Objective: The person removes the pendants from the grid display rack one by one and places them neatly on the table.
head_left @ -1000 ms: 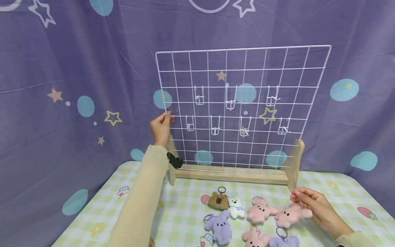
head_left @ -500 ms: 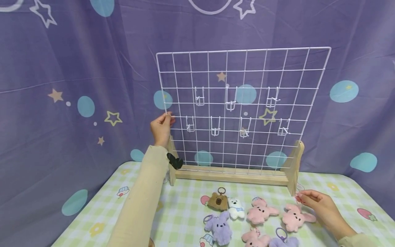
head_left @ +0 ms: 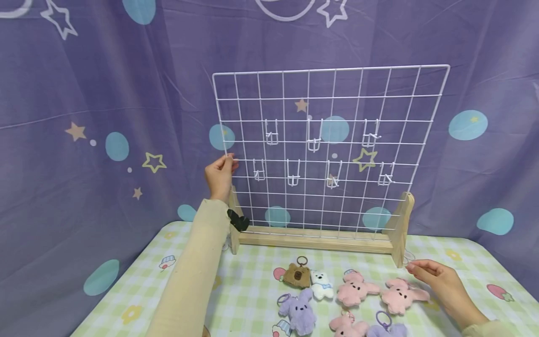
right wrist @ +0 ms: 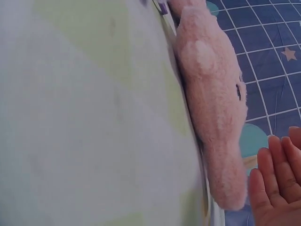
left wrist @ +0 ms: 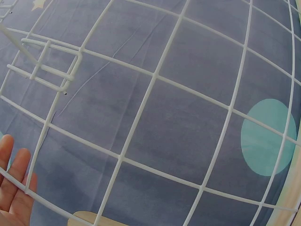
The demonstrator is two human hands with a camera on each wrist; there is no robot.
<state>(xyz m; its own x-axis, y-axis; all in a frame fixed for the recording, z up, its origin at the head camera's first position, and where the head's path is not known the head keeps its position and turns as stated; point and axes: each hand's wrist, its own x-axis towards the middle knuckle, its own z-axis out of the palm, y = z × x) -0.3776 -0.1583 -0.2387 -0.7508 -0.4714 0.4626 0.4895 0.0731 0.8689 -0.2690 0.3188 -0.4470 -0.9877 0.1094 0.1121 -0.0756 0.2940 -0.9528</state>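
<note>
My left hand [head_left: 220, 178] grips the left side wire of a white wire grid rack [head_left: 332, 70], seen in the head view. Its fingers [left wrist: 18, 172] show at the lower left of the left wrist view, by the edge wire. Beside the rack's right foot, my right hand [head_left: 440, 285] hovers with nothing in it, fingers loosely extended. A pink plush keychain [head_left: 402, 297] lies on the table just left of that hand, not touching it. Up close in the right wrist view, the pink plush [right wrist: 214, 89] rests near my relaxed fingers [right wrist: 277, 176].
Several white hooks [head_left: 313, 142] hang on the grid, which stands in a wooden base [head_left: 316, 240]. Before it lie a brown bear keychain [head_left: 297, 276], a white dog plush [head_left: 322, 286], purple plushes [head_left: 301, 312] and other pink plushes [head_left: 355, 289] on a checked tablecloth [head_left: 248, 290].
My right hand has lowered the pink plush keychain onto the table and let go of its pink ring. The left hand has stayed on the rack's side wire.
</note>
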